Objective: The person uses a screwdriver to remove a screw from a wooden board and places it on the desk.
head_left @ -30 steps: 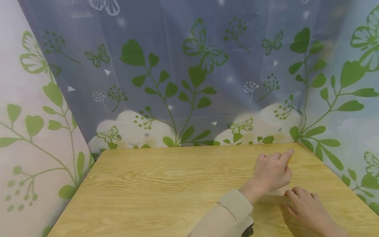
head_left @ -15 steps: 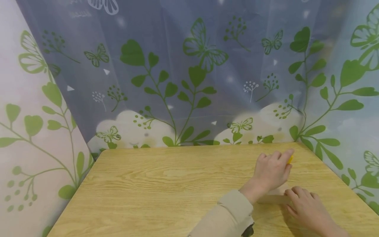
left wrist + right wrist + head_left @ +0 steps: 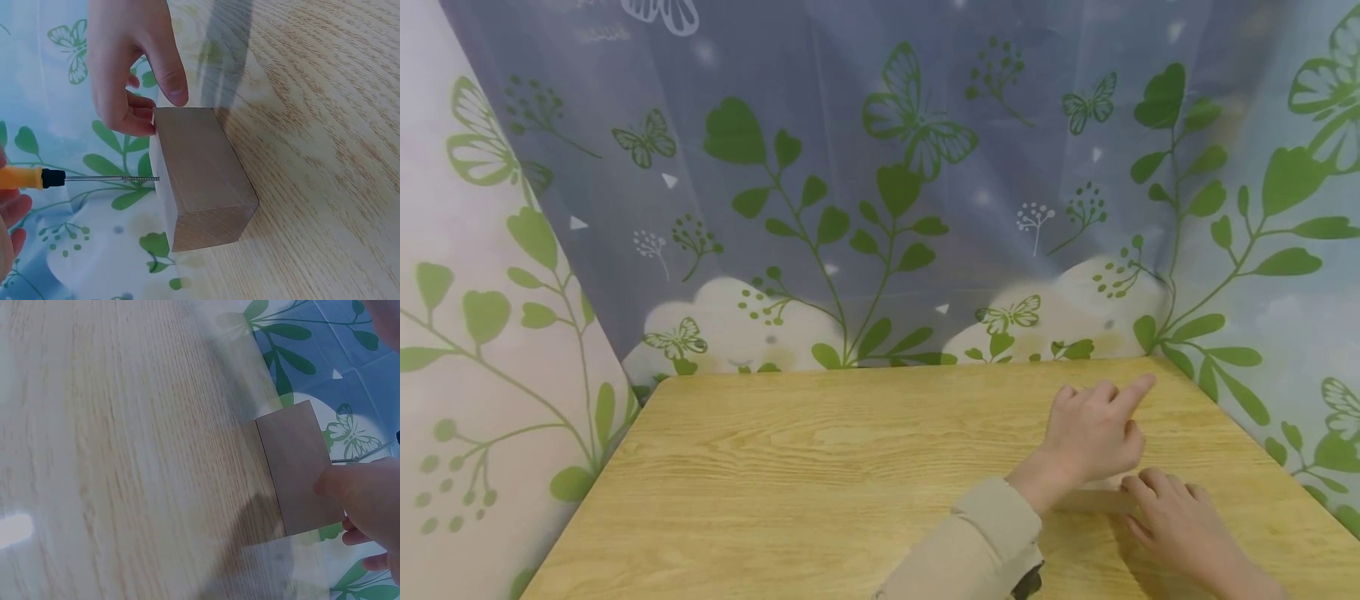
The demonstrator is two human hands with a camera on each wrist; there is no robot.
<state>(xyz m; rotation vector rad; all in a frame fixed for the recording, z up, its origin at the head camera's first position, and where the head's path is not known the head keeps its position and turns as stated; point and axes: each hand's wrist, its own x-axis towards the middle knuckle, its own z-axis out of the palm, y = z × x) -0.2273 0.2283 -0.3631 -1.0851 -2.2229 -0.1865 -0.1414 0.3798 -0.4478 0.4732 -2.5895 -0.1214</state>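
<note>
My left hand [image 3: 1093,429] holds a screwdriver [image 3: 25,177] by its yellow handle, with the index finger stretched out along the top in the head view. In the left wrist view, the shaft points down to a screw [image 3: 142,179] whose lower end meets the upper face of a wooden block [image 3: 203,162]. Thumb and fingers of my right hand [image 3: 1183,529] grip one end of that block, which rests on the table. From the right wrist, the block [image 3: 300,469] shows its long side under the right thumb. The left hand hides the screwdriver in the head view.
The wood-grain table [image 3: 790,467] spreads to the left of both hands. Behind it and on both sides hangs a curtain [image 3: 820,208] printed with green leaves and butterflies. The left sleeve [image 3: 970,542] crosses the table's front right part.
My left hand has turned slightly at the wrist, its index finger shifting right, and the yellow handle glimpsed half a second ago is now covered. The right hand and block stay almost still.
</note>
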